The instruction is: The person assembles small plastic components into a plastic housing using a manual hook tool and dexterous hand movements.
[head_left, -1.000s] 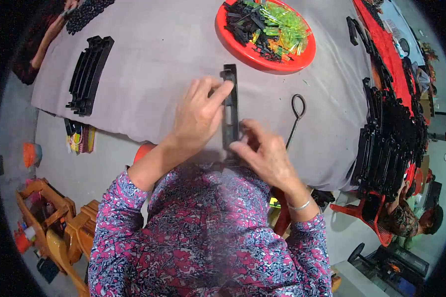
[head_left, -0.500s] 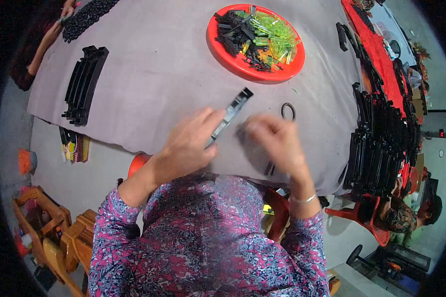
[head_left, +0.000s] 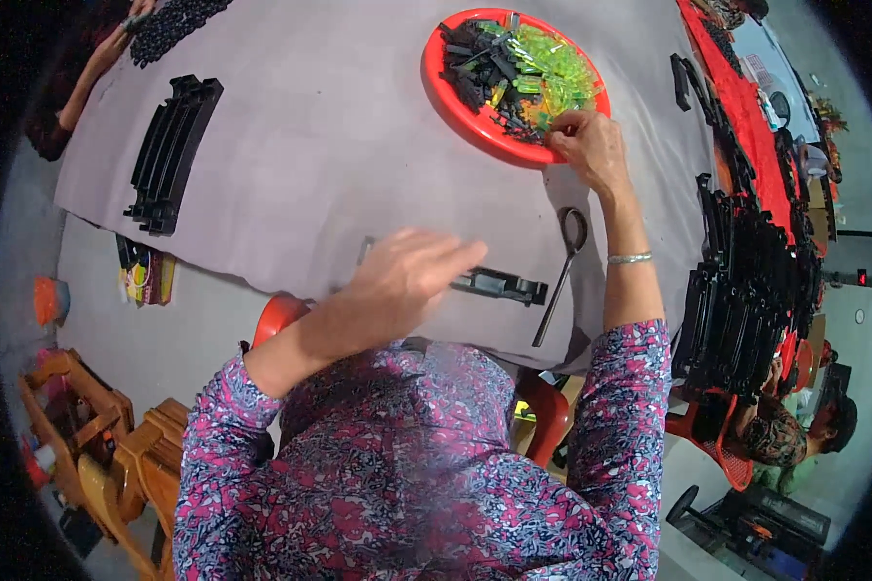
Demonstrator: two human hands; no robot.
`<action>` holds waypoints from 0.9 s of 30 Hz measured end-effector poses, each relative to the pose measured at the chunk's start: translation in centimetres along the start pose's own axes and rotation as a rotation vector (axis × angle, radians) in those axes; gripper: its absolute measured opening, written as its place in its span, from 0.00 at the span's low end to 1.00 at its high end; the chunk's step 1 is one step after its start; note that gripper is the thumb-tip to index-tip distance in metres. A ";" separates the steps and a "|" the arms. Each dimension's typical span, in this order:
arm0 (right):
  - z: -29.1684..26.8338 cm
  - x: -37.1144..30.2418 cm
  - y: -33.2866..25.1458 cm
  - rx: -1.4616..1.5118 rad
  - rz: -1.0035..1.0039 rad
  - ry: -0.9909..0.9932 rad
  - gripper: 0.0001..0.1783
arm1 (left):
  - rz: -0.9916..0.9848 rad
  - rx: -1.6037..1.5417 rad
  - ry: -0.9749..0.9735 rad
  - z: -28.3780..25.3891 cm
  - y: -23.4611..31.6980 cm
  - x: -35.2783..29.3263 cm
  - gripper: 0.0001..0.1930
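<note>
My left hand (head_left: 407,281) is over a long narrow black plastic part (head_left: 502,284) low on the cloth-covered table. Its fingers stretch across the part and the thumb is hidden; the part's two ends show on either side of the hand. My right hand (head_left: 591,147) reaches to the near right rim of a round red tray (head_left: 448,108), fingertips pinched together at the small pieces. What they hold, if anything, I cannot make out. Black pieces (head_left: 477,63) fill the tray's left side, and clear yellow-green pieces (head_left: 552,63) its right. Between my arms lies a thin black tool with a looped end (head_left: 555,290).
Several black slatted parts (head_left: 170,160) lie together at the left of the table. Many more black parts (head_left: 736,290) are stacked along the right edge. At the far left, another person's hands (head_left: 116,44) are beside a pile of small black pieces (head_left: 174,29).
My right hand has moved away from me, up to the tray's rim. The black part under my left hand has turned from a steep slant to nearly crosswise.
</note>
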State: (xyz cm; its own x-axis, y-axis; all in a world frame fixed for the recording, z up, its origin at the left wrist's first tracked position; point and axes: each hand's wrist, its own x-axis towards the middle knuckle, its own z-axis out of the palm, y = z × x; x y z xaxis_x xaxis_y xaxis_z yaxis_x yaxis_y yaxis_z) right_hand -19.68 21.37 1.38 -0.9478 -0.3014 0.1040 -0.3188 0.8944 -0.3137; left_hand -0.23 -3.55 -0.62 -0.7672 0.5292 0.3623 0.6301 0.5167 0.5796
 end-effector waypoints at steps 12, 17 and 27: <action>-2.1 -10.8 -5.0 0.583 -0.118 -0.047 0.09 | -0.053 0.062 0.033 -1.2 -1.3 0.6 0.15; -2.0 -15.4 -8.5 0.489 -0.124 -0.143 0.08 | -0.031 0.029 0.047 0.0 -0.8 0.9 0.17; -2.2 -16.0 -10.9 -0.033 -0.325 -0.124 0.10 | -0.023 0.017 0.013 -0.5 -0.8 0.8 0.18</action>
State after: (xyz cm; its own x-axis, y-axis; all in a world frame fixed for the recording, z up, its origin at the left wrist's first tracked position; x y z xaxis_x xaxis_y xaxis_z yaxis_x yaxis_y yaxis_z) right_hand -1.02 17.18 5.21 -0.7901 -0.6081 0.0776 -0.6057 0.7548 -0.2520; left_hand -1.43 -3.87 -0.39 -0.7828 0.5086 0.3586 0.6144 0.5401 0.5752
